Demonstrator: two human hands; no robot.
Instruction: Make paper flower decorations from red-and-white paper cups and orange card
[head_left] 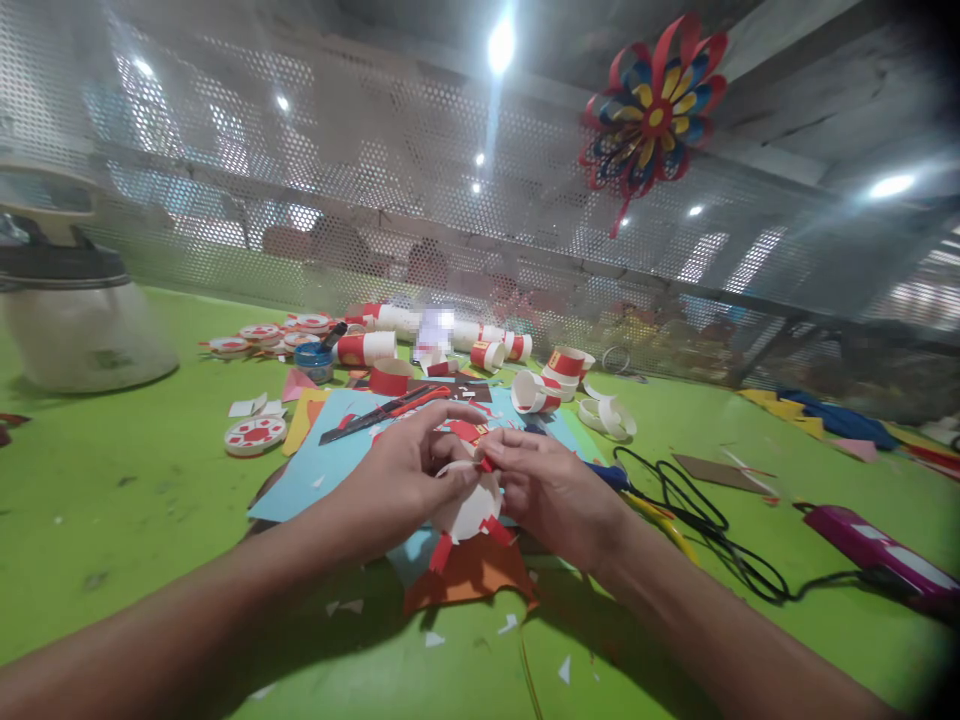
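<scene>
My left hand point(420, 465) grips a white paper disc point(466, 512) by its upper left side, thumb on its face. Red paper strips point(442, 552) stick out from the disc's lower edge. At the disc's upper right, my right hand point(551, 490) pinches a small red paper piece point(486, 464) between thumb and fingers. Beneath the disc lies an orange paper sheet point(480, 580). Just beyond my hands, a black and red box cutter point(382, 412) rests on light blue paper point(300, 480).
Cut paper cups point(536, 392) and a blue-lidded jar point(313, 362) stand farther back. Finished-looking red and white discs point(255, 435) lie at left, near a large white container point(82, 330). A black cable point(690, 510) and a purple power strip point(877, 550) lie at right. Paper scraps litter the green table point(315, 660).
</scene>
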